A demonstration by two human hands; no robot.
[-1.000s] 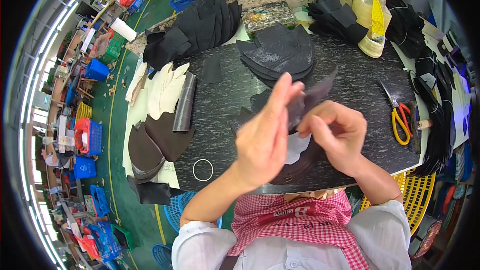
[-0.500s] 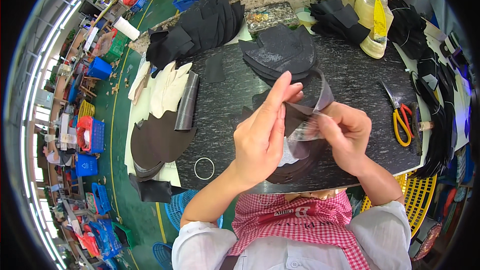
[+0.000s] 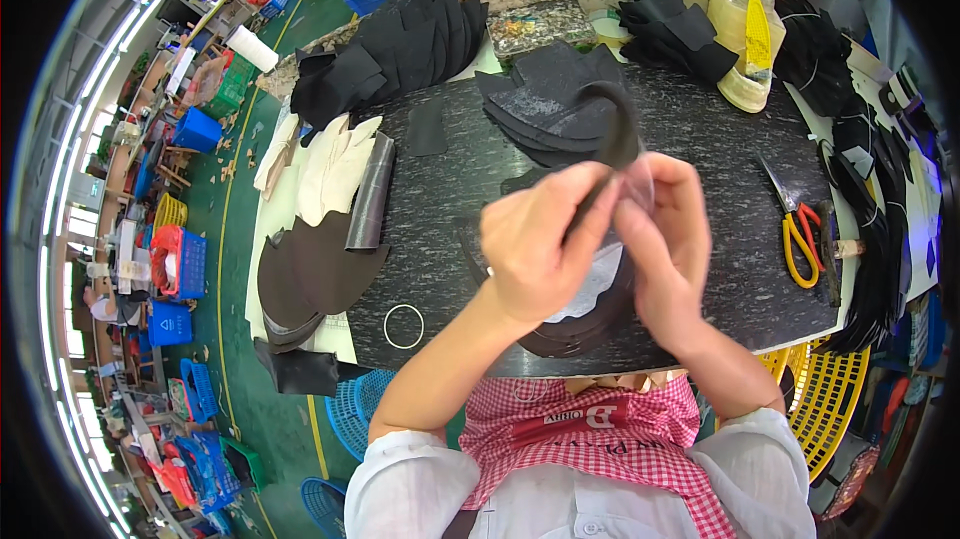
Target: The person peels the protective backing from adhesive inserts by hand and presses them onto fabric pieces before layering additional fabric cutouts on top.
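We set the clock on the middle of the tabletop (image 3: 440,219), with twelve at the far side. At twelve we found a stack of pieces (image 3: 540,94), and behind it a block (image 3: 540,24). A second pile (image 3: 670,34) lay at one, a shoe form (image 3: 746,89) was at two, and the scissors (image 3: 793,211) lay at three. Towards six, the left hand (image 3: 540,239) and the right hand (image 3: 668,249) were side by side over a third pile (image 3: 570,341). At eight we saw a ring (image 3: 404,305), at nine a roll (image 3: 370,194), and at half past ten a fan of pieces (image 3: 430,29).
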